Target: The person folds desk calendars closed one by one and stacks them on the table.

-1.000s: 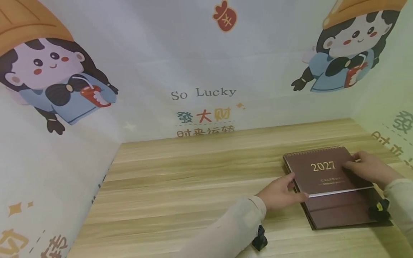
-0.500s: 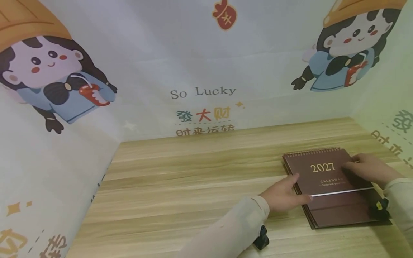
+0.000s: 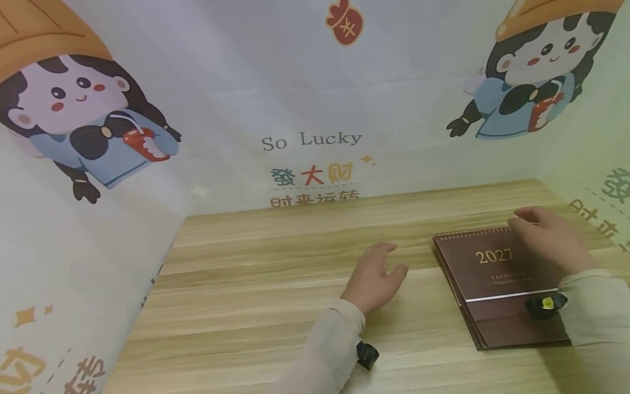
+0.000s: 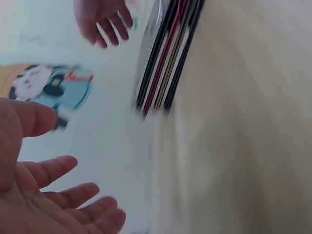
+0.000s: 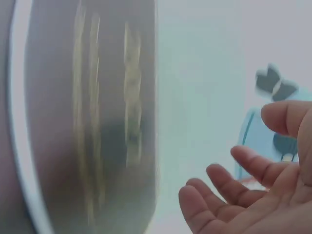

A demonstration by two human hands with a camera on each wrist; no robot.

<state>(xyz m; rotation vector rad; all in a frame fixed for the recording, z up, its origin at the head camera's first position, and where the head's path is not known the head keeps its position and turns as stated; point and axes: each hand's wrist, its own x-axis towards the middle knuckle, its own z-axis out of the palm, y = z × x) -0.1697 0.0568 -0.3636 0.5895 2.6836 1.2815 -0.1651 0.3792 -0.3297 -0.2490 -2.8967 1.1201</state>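
A dark brown spiral-bound desk calendar [image 3: 492,273] marked 2027 in gold lies on the wooden table at the right, its spiral edge away from me. In the left wrist view the calendar's edge [image 4: 168,58] shows several stacked layers. My left hand [image 3: 376,279] is left of the calendar and apart from it, fingers relaxed and holding nothing. Over the calendar's right part is my right hand [image 3: 553,241], hiding its upper right corner. The right wrist view shows that hand's fingers [image 5: 224,190] loosely bent, with nothing between them and the cover beside them.
The wood-grain table [image 3: 275,295] reaches back to a pale printed cloth backdrop [image 3: 236,120], which also forms the left and right sides. Cartoon figures and lettering are printed on it. A black wrist camera [image 3: 366,355] sits below my left sleeve.
My left hand has let go of the calendar's left edge and moved left. My right hand has come off the right edge and shifted up over the cover. The calendar stays in place.
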